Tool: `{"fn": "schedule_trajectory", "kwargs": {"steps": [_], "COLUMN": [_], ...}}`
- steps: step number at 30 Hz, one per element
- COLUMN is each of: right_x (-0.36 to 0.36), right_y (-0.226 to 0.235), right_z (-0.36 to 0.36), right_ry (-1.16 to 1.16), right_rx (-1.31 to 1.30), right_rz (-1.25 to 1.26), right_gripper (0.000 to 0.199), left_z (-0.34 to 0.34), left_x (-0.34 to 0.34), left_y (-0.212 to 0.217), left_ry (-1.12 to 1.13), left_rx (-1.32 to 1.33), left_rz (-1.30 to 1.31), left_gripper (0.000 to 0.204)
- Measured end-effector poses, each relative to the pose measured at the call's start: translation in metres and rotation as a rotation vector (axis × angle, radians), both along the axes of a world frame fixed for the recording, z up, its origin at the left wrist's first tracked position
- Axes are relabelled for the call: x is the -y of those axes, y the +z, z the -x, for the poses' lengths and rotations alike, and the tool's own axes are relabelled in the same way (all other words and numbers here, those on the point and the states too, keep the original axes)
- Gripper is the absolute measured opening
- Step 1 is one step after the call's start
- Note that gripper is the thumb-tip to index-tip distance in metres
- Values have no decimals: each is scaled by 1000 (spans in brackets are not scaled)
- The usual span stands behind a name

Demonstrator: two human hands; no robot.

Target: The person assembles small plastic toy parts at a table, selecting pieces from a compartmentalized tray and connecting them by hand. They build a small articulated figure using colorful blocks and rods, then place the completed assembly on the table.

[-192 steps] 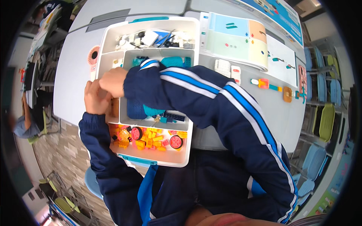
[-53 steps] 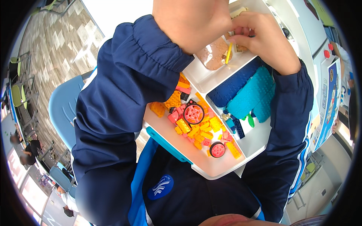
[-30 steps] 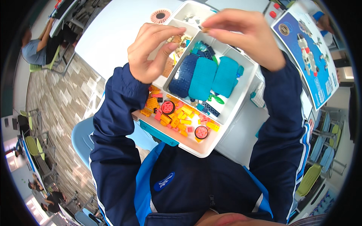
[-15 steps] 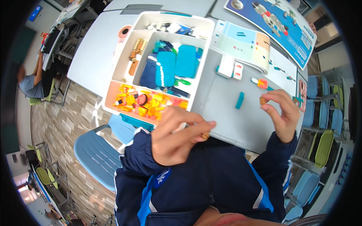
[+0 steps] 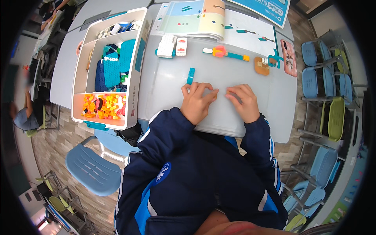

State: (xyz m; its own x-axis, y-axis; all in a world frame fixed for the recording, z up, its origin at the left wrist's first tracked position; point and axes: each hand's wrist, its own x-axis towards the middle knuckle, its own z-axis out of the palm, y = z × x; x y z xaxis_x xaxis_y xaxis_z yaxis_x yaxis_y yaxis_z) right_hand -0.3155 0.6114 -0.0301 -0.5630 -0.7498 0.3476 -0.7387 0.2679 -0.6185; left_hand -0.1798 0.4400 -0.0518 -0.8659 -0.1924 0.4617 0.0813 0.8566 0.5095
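Both hands have swung in toward each other since half a second ago: in the head view we find the left hand [image 5: 196, 103] and right hand [image 5: 244, 103] near but apart over the grey surface [image 5: 168, 92]. We see the left fingertips bunched and the right thumb and forefinger bent close; earlier each pinched a small tan piece, but whether either grips one now we cannot tell. One teal strip [image 5: 190, 76], formerly well apart from the left hand, lies right at its fingers. We note dark lettering and a red patch on the side wall of the white storage box [image 5: 135, 88], white lettering on the blue printed sheet [image 5: 266, 9], and a white emblem on the round jacket badge [image 5: 163, 172].
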Motion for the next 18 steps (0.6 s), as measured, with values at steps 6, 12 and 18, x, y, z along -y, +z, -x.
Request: {"fn": "schedule_trajectory", "kwargs": {"steps": [6, 12, 18], "right_x": [3, 5, 5], "right_y": [-5, 0, -3], "right_z": [-2, -2, -7], "right_ry": [-6, -22, -52], "right_rx": [29, 70, 111], "right_rz": [20, 13, 66], "right_gripper": [21, 24, 23], "left_z": [-1, -2, -39], "left_x": [2, 7, 11], "left_y": [7, 7, 71], "left_ry": [-22, -65, -77], "left_rx": [116, 109, 236], "left_rz": [-105, -147, -57], "left_gripper": [42, 46, 48]}}
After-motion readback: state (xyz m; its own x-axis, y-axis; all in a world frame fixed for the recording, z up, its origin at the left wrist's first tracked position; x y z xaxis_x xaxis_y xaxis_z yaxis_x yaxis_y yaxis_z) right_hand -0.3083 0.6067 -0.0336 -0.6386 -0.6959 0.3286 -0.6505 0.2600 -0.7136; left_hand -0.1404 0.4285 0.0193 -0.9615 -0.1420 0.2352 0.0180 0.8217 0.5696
